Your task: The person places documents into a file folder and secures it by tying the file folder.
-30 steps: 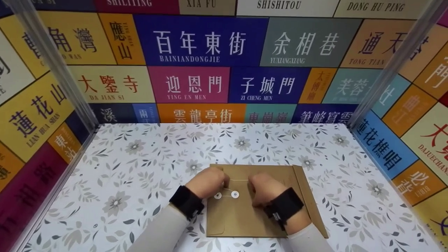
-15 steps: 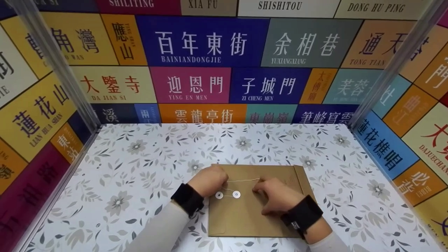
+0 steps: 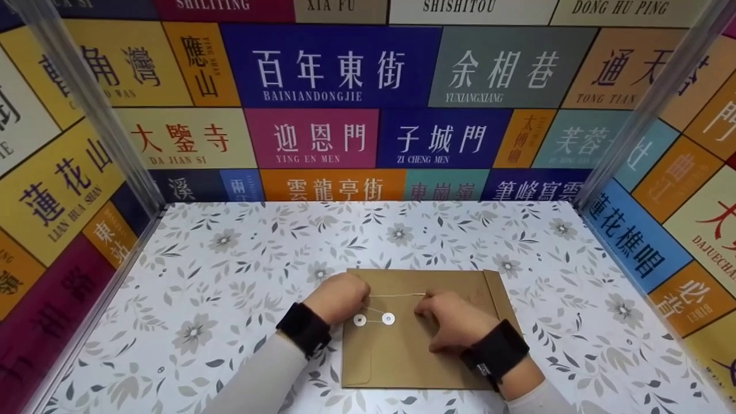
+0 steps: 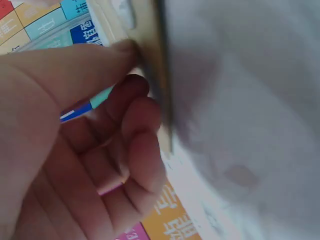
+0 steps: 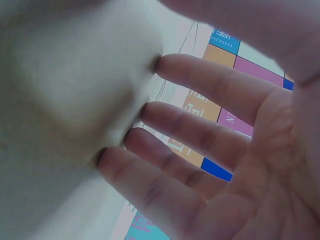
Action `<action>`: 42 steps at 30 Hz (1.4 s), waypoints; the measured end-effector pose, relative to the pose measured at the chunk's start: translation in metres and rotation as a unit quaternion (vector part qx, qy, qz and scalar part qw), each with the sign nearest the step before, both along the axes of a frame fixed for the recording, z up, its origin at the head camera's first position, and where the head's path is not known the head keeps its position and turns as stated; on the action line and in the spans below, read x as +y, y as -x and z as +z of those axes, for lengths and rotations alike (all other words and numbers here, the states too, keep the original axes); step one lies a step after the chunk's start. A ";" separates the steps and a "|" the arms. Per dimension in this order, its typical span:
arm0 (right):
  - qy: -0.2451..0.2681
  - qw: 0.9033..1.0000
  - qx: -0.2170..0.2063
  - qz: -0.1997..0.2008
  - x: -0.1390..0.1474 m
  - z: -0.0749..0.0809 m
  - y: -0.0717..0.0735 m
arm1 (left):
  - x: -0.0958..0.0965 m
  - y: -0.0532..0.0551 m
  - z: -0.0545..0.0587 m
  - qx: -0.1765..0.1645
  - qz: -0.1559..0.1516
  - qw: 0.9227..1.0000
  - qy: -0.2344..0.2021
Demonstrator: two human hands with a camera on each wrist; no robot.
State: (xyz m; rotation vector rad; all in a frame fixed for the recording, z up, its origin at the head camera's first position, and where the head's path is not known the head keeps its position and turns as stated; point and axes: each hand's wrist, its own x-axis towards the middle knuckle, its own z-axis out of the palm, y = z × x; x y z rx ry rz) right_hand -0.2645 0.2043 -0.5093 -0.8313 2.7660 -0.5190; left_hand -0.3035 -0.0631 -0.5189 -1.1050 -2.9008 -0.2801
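A brown kraft envelope [image 3: 397, 356] lies on the table with two white paper buttons, a left button [image 3: 359, 320] and a right button [image 3: 388, 318]. Thin white string [image 3: 394, 295] loops about the buttons, then runs nearly straight from one hand to the other. At the envelope's left edge, my left hand [image 3: 339, 296] holds the string, thumb close to curled fingers; its exact grip is hidden from above. My right hand [image 3: 457, 322] rests its fingertips on the envelope at the string's far end, fingers spread and thumb apart in the right wrist view.
The table [image 3: 259, 253] has a white cover with grey flowers and leaves. Colourful sign-printed panels [image 3: 330, 69] stand behind it and along both sides, with clear corner strips. Each wrist wears a black band [image 3: 305, 330].
My right hand has moved right along the string and its fingers have spread, lengthening the stretch between the hands. My left hand stays at the left edge. Little differs over the last half second.
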 end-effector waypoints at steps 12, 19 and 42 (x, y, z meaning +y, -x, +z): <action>0.012 1.000 0.013 0.017 0.003 -0.003 0.002 | 0.010 0.004 0.002 -0.027 -0.029 0.999 0.027; 0.012 1.000 -0.002 0.010 0.000 -0.004 0.002 | 0.004 0.009 0.006 -0.077 -0.030 0.997 0.004; 0.002 1.000 -0.004 -0.002 0.001 0.000 0.001 | 0.029 0.009 0.000 -0.009 -0.085 0.992 0.088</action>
